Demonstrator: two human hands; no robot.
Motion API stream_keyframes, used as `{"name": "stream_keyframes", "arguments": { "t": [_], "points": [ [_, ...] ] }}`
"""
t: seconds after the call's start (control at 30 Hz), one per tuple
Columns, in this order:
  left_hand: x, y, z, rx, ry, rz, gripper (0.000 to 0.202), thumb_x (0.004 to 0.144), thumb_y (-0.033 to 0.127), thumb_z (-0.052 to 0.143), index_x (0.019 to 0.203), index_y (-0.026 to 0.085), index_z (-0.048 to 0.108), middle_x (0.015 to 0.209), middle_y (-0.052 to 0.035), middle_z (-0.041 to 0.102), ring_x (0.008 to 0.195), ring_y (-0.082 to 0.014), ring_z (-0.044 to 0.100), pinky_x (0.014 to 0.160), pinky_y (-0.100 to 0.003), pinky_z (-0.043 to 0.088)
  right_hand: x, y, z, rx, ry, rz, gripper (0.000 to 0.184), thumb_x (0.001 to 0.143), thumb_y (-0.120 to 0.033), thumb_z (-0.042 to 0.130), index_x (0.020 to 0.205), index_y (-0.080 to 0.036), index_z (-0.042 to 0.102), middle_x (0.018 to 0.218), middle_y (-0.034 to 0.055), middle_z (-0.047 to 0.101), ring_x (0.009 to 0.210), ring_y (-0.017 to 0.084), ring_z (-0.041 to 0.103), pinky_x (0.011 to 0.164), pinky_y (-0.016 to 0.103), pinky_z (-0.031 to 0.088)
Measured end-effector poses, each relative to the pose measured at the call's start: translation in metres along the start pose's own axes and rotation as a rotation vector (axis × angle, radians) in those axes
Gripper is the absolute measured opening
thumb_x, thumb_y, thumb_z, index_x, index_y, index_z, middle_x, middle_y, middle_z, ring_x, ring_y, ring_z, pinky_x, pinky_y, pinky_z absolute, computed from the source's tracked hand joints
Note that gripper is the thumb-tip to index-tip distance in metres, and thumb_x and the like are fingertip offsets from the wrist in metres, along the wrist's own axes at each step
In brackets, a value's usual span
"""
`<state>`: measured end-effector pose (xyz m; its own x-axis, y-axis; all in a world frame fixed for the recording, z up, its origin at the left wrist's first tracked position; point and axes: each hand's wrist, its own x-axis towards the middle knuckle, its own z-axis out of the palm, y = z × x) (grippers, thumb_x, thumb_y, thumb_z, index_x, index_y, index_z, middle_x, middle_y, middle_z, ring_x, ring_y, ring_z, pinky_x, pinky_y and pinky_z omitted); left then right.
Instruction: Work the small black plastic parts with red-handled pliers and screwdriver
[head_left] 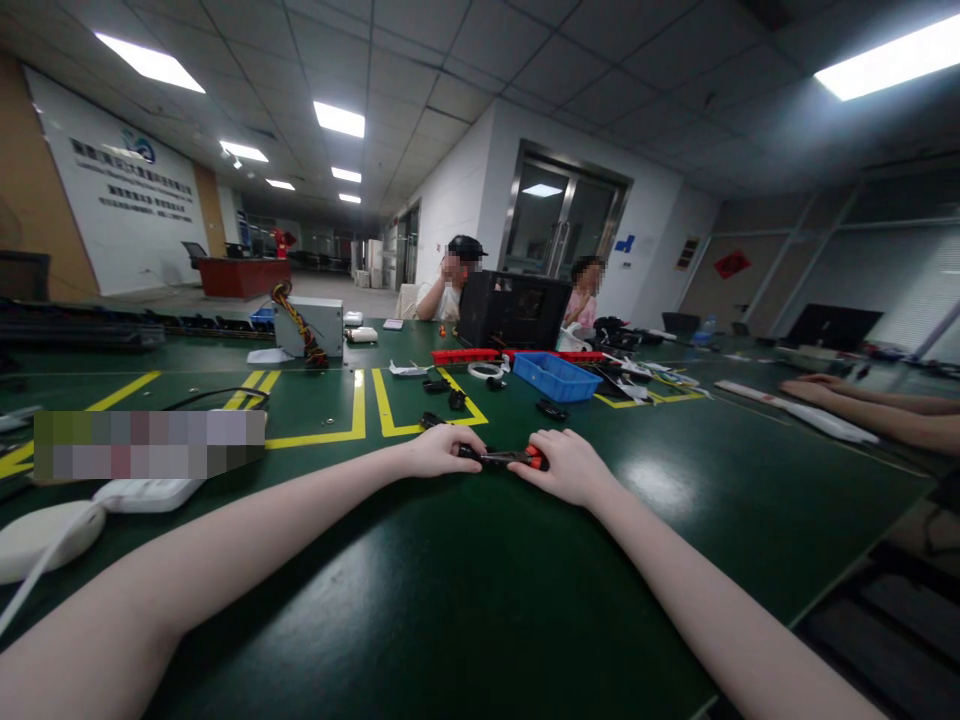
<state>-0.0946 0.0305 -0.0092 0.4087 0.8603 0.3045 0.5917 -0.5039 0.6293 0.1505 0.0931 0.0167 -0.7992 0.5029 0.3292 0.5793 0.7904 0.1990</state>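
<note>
Over the green table, my left hand (448,448) and my right hand (566,465) are close together in the middle of the view. The right hand is closed around a red-and-black-handled tool (535,457), whose narrow metal part points left. Whether it is a screwdriver or pliers I cannot make out. Between the left thumb and fingers is a small black piece (470,452), mostly hidden by the hand. The tool's metal end meets this piece or lies right beside it. Just beyond the hands lie small black parts (456,399) and a black piece (552,409).
Behind the hands stand a blue bin (559,380), a red strip (465,356), a black computer case (514,310) and a power supply (319,330) with cables. A white power strip (150,493) is at left. Two people sit opposite; another person's arms (885,405) rest at right.
</note>
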Motion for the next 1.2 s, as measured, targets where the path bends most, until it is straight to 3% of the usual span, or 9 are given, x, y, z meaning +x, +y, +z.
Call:
{"name": "stream_keyframes", "arguments": {
  "t": [0.6, 1.2],
  "points": [
    [0.0, -0.002, 0.0, -0.004, 0.007, -0.01, 0.027, 0.079, 0.032, 0.068, 0.099, 0.015, 0.068, 0.107, -0.0053, 0.065, 0.06, -0.0074, 0.043, 0.054, -0.02, 0.034, 0.001, -0.005, 0.0, -0.023, -0.049, 0.01, 0.043, 0.088, -0.06, 0.042, 0.074, -0.02, 0.052, 0.08, 0.0056, 0.062, 0.07, 0.018, 0.055, 0.065, 0.03, 0.033],
    [0.0, -0.001, -0.001, 0.024, -0.009, 0.003, 0.027, 0.081, 0.035, 0.065, 0.1, 0.015, 0.068, 0.103, -0.0044, 0.065, 0.067, -0.0103, 0.047, 0.058, -0.022, 0.035, -0.002, 0.003, -0.002, 0.019, 0.018, -0.016, 0.042, 0.086, -0.061, 0.046, 0.081, -0.02, 0.054, 0.085, 0.0037, 0.054, 0.065, 0.015, 0.052, 0.06, 0.028, 0.034]
  ]
}}
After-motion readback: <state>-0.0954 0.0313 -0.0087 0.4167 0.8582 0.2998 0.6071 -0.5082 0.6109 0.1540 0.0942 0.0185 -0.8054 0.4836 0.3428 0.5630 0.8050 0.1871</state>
